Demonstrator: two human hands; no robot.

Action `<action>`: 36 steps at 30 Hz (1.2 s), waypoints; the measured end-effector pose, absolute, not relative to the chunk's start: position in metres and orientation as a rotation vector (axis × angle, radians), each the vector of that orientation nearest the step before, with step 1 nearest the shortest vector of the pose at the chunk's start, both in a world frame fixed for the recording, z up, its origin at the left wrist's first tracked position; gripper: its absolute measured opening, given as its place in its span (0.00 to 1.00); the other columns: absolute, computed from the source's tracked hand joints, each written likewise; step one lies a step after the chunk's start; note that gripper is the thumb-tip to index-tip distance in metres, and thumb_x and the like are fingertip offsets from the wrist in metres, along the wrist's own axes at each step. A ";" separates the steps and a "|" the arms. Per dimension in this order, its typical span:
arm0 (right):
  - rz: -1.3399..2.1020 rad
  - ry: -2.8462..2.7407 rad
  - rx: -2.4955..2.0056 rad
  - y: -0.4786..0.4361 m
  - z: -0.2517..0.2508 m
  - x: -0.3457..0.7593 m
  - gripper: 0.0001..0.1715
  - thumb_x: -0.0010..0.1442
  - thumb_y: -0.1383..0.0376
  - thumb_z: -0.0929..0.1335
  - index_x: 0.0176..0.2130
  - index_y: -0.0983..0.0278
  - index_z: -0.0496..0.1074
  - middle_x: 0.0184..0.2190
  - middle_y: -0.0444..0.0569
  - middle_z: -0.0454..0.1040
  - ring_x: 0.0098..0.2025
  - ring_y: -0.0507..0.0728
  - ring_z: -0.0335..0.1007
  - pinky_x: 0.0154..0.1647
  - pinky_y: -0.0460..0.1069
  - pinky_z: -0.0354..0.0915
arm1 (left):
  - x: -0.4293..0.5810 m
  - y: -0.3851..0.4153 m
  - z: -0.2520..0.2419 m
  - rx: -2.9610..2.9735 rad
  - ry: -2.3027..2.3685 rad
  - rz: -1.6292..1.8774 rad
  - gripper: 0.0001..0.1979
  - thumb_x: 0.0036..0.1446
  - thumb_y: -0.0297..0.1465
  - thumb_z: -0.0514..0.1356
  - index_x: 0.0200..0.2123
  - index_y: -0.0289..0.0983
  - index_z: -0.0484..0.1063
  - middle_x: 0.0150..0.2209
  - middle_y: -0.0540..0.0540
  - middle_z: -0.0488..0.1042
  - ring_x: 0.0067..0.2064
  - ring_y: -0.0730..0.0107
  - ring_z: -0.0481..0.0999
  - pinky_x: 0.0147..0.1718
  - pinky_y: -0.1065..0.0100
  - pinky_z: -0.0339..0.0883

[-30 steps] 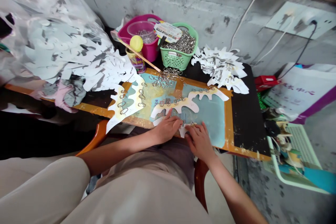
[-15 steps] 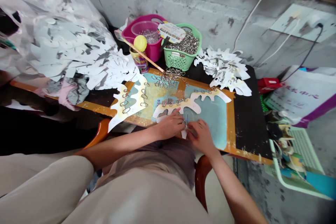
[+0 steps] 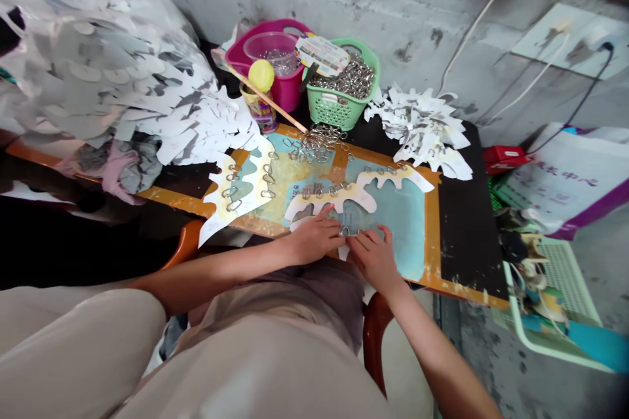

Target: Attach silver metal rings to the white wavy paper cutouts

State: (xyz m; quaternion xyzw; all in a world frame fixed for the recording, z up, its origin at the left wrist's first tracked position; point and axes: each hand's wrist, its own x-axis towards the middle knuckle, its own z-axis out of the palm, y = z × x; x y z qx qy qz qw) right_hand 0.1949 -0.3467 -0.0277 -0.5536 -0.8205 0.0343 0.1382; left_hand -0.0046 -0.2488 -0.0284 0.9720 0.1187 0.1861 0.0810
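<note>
While both hands sit at the lower middle of the frame, the metal clip lies right between their fingertips, on the near edge of the white card cutout. The clip is just right of the left hand and just up-left of the right hand, so both are about equally near, fingertips almost meeting over it. The cutout's long axis runs left to right across the frame, rising a bit toward the right, with more clips along its scalloped upper edge. The left hand is flat and spread narrow, fingers together, pressing the cutout onto the surface; it grips nothing. The right hand is partly curled, thumb and forefinger drawn close at the clip; whether it pinches the clip or only touches it is too small to tell. A second cutout lies just beyond, up and right, and a third with clips on it lies to the left, hanging over the surface edge. Loose clips are heaped at frame centre, below the green basket full of clips and beside the pink basket. A yellow-capped bottle and a wooden stick sit near them. A big heap of cutouts fills the upper left, a smaller heap the upper right.
</note>
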 end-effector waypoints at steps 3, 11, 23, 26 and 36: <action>0.115 -2.384 -1.583 -0.353 -0.023 0.196 0.12 0.69 0.68 0.63 0.50 0.61 0.71 0.40 0.50 0.77 0.46 0.61 0.66 0.61 0.64 0.43 | -0.012 -0.256 -0.025 2.956 0.359 0.580 0.11 0.64 0.22 0.53 0.37 0.38 0.73 0.34 0.48 0.77 0.50 0.65 0.74 0.68 0.47 0.41; 0.466 -1.632 -1.600 -0.344 -0.016 0.201 0.12 0.71 0.61 0.61 0.46 0.60 0.72 0.39 0.48 0.76 0.40 0.57 0.72 0.49 0.53 0.65 | -0.023 -0.263 -0.031 2.892 0.363 0.552 0.13 0.62 0.29 0.55 0.49 0.38 0.73 0.46 0.45 0.78 0.58 0.58 0.69 0.68 0.42 0.29; 0.732 -1.999 -1.698 -0.321 0.000 0.194 0.04 0.61 0.66 0.70 0.33 0.62 0.69 0.33 0.47 0.72 0.42 0.60 0.65 0.43 0.53 0.59 | -0.023 -0.259 -0.003 2.469 0.606 0.495 0.10 0.58 0.30 0.57 0.43 0.40 0.74 0.47 0.42 0.71 0.54 0.56 0.69 0.64 0.40 0.40; 0.950 -1.852 -1.601 -0.323 0.017 0.193 0.06 0.62 0.64 0.69 0.33 0.62 0.69 0.30 0.44 0.71 0.33 0.55 0.64 0.35 0.48 0.58 | -0.016 -0.247 0.006 2.364 0.717 0.547 0.17 0.59 0.37 0.60 0.51 0.39 0.70 0.51 0.39 0.68 0.56 0.53 0.66 0.64 0.41 0.42; 1.418 -1.694 -1.146 -0.320 0.074 0.195 0.17 0.65 0.56 0.67 0.28 0.63 0.71 0.29 0.45 0.67 0.32 0.55 0.62 0.35 0.48 0.57 | -0.006 -0.204 0.069 2.095 -0.019 0.380 0.18 0.64 0.41 0.58 0.28 0.38 0.79 0.52 0.38 0.67 0.62 0.53 0.59 0.61 0.58 0.55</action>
